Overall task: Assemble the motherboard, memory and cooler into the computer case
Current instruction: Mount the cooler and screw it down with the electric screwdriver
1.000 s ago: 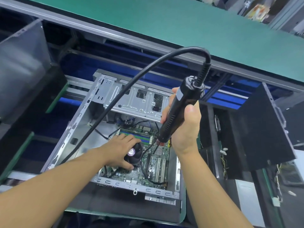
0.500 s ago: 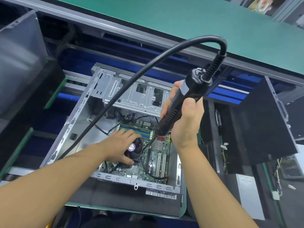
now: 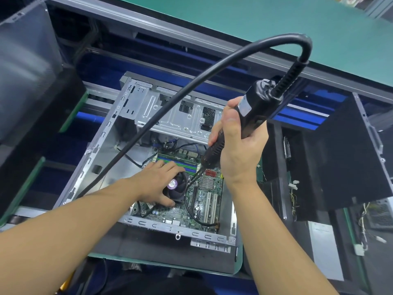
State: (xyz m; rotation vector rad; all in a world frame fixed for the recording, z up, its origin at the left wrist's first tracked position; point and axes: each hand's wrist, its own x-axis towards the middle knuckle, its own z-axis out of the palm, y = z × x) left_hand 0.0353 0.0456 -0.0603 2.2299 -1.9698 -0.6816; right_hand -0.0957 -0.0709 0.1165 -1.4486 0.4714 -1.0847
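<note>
An open silver computer case (image 3: pixel 100 165) lies on its side with the green motherboard (image 3: pixel 204 201) mounted inside. Memory sticks (image 3: pixel 180 163) sit in slots along the board's far edge. My left hand (image 3: pixel 157 184) rests on the black cooler fan (image 3: pixel 177 188), fingers curled round its left side. My right hand (image 3: pixel 236 150) grips a black electric screwdriver (image 3: pixel 251 118), held tilted, its bit pointing down at the cooler's right corner. The tip itself is too small to make out.
The screwdriver's thick black cable (image 3: pixel 170 107) arcs up and over to the left across the case. A second dark case (image 3: pixel 331 158) with loose wires stands at the right. A green-topped bench (image 3: pixel 234 28) runs along the back. A black tray (image 3: pixel 161 250) lies under the case.
The view has shifted slightly; the screwdriver has lifted and swung a little to the right. My left hand stays on the cooler.
</note>
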